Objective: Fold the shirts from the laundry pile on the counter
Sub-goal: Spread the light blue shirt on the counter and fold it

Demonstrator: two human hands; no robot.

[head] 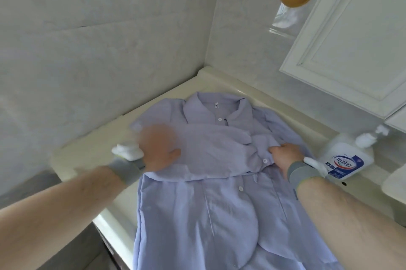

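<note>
Pinched in the right hand (283, 155) is a fold of the shirt (219, 181) near its button placket, apparently to anchor the cloth. Whether the blurred left hand (160, 151) is flat or gripping cannot be told. From the head view, the shirt is seen spread collar-away on the counter (87, 160), a sleeve folded across its chest; a detergent bottle (345, 160) stands just beside.

The only lettering that can be made out stands on the white pump bottle (342, 160) at the right of the table (92, 155): its blue and red label bears a few large white Chinese characters, with smaller lines of print beneath that are too blurred to read. The small white tag (216, 106) inside the collar of the shirt (219, 160) carries a dark mark, too small to read.
</note>
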